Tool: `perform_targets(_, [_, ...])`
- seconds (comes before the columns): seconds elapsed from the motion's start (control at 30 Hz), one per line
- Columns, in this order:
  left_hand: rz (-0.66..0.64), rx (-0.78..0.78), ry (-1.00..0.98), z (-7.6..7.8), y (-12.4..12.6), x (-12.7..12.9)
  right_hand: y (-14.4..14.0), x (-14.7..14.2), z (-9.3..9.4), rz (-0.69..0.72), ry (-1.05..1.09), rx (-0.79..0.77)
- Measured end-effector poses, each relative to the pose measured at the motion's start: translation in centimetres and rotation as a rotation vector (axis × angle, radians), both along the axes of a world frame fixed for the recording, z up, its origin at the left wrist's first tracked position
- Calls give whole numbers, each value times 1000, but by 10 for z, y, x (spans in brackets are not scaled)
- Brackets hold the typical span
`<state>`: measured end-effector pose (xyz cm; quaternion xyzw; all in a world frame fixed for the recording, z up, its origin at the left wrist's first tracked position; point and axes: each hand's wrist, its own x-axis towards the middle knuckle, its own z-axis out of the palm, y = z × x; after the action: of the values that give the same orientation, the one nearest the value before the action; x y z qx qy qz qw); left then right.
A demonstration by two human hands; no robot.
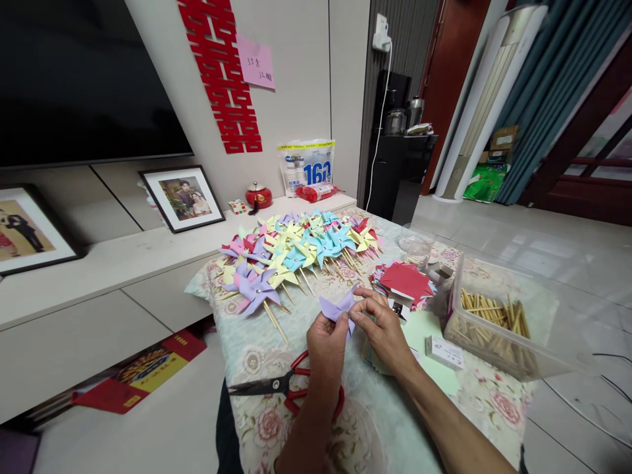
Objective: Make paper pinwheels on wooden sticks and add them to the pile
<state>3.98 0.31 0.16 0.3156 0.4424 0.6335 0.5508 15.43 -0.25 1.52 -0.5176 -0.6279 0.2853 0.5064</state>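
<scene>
Both hands were closed on one lilac pinwheel, held just above the flowered table: the left hand pinched its lower edge while the right hand pressed folded tips together at the centre. It looked like mid-folding; pinning to a stick from the clear box seemed next.

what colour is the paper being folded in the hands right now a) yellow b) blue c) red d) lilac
d: both the left hand and the right hand pinch a lilac paper piece above the flowered tablecloth, with the red paper stack lying apart to the right.
</scene>
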Motion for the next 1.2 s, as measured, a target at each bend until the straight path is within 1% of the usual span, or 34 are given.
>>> perform_targets(0.17, [8,26,57,-1,-1,0,-1,0,1,-12,-11,-16])
perform_targets(0.37, [16,56,187,-2,-4,1,-1,-1,-1,-38,0,-14])
perform_targets(0.53, [-11,46,113,-6,-1,0,-2,-3,1,-5,81,-39])
perform_targets(0.67, [-43,6,82,-11,2,-1,0,-4,0,9,182,-77])
perform_targets(0.8, [-70,-41,-8,-12,3,0,4,-5,-5,-12,371,-134])
perform_targets(0.9, [-81,-66,-54,-11,3,0,6,-6,-7,23,495,-179])
perform_targets(1.07, [-97,-87,-57,-13,1,-1,6,-6,-8,59,512,-220])
perform_targets(1.2, [-83,-95,-39,-13,0,-2,8,-6,-12,48,499,-197])
